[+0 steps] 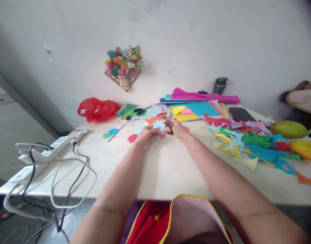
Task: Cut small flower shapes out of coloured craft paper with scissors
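Our left hand (pixel 146 133) pinches a pale blue paper flower (pixel 158 125) in its fingers. Our right hand (pixel 177 129) has its fingers around black-handled scissors (pixel 170 129), blades pointing away from us. The blue flower is above the table (pixel 165 173), near a red paper flower (pixel 132 138).

Your forearms (pixel 119 173) are bare; your red garment (pixel 151 220) has yellow edging (pixel 189 195); purple cloth (pixel 131 217) shows at its left.
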Tool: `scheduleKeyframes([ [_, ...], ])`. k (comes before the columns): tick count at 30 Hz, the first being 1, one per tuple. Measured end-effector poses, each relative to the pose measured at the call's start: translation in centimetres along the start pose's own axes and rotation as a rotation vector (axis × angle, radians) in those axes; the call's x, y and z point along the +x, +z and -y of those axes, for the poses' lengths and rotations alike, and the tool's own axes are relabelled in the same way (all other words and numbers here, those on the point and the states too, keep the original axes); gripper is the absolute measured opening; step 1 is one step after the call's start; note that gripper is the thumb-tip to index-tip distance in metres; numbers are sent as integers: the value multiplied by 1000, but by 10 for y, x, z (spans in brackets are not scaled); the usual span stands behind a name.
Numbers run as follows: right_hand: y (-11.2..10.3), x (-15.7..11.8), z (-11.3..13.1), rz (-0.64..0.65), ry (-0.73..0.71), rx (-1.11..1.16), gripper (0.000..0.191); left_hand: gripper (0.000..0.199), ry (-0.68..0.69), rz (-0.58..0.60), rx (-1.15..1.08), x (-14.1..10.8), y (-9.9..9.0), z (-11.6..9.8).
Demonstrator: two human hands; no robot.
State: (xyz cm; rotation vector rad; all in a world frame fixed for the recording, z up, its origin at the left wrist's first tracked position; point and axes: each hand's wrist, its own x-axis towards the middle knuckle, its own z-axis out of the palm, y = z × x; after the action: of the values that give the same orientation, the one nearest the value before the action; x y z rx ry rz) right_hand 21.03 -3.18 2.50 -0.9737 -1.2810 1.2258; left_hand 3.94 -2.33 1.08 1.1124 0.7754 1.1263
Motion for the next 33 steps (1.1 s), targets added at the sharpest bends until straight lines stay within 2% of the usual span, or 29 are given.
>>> scheduleKeyframes([
  [6, -2, 1, -2, 11, 0, 4, 38, 40, 43, -29, 19, 1, -3, 0],
  [11, -8, 0, -3, 37, 40, -100, 33, 43, 77, -94, 21, 6, -6, 1],
  [21, -21, -1, -3, 183, 60, -248, 26, 40, 107, -155, -29, 6, -7, -2],
  [27, -26, 4, -12, 283, 58, -323, 22, 39, 130, -147, -74, 6, -8, -1],
  [33, -25, 6, -15, 310, 80, -379, 23, 36, 134, -146, -115, 6, -8, -1],
])
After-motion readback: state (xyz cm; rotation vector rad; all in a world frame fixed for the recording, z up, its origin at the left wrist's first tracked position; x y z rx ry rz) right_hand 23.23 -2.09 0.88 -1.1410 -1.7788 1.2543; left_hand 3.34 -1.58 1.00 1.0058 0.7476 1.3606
